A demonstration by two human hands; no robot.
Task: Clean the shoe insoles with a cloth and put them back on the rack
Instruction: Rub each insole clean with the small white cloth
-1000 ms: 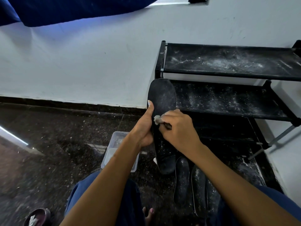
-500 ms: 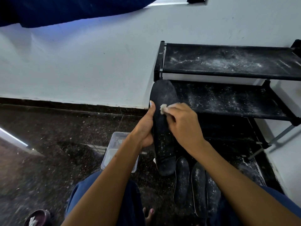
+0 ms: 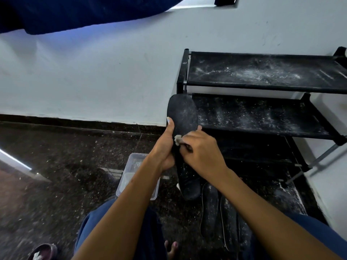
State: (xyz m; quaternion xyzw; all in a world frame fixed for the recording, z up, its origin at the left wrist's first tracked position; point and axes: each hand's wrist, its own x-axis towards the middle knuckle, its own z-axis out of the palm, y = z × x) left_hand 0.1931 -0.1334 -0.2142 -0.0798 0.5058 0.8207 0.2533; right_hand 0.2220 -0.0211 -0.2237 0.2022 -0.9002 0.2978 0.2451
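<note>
Seen from above, a person's knees in blue trousers frame the bottom edge, bare toes just showing between them on a dark speckled stone floor [image 3: 56,184] dusted with pale grit. Two more black insoles [image 3: 218,212] lie side by side on the floor near the right knee, and a clear plastic tub [image 3: 138,175] sits on the floor under the left forearm. Above these, the left hand [image 3: 165,149] grips a long black insole [image 3: 183,117] held upright — thumb pressed along its left edge, the other fingers hidden behind it. The right hand [image 3: 201,152] has its fingers curled together around a small grey cloth [image 3: 177,138], pressing it onto the insole's middle. Behind the hands stands a black shoe rack [image 3: 262,87] against a pale wall [image 3: 93,81], both fabric shelves streaked with white dust. A dark blue fabric [image 3: 75,10] hangs across the top — its edge cuts off the wall there.
</note>
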